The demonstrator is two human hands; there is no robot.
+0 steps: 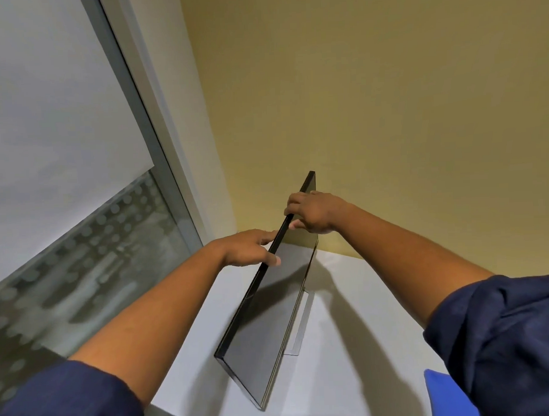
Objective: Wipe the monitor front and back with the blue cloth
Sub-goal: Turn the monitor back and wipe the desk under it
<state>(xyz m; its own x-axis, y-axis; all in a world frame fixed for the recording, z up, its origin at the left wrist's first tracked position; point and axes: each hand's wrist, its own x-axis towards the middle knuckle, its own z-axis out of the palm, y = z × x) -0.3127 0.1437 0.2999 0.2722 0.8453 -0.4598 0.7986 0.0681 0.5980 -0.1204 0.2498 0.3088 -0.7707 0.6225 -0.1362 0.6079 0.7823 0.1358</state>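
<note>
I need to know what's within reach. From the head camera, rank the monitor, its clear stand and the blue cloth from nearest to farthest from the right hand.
1. Monitor: its top edge is gripped by the right hand.
2. Clear stand: lower down, behind the screen on the white desk.
3. Blue cloth: bottom right, beside the right sleeve.

The monitor (271, 326) is a thin black panel with a dark, unlit screen, seen edge-on from above and standing on a pale stand on the white desk near the corner of the room. The blue cloth (444, 395) lies on the desk to its right, apart from it and only partly in view.
</note>
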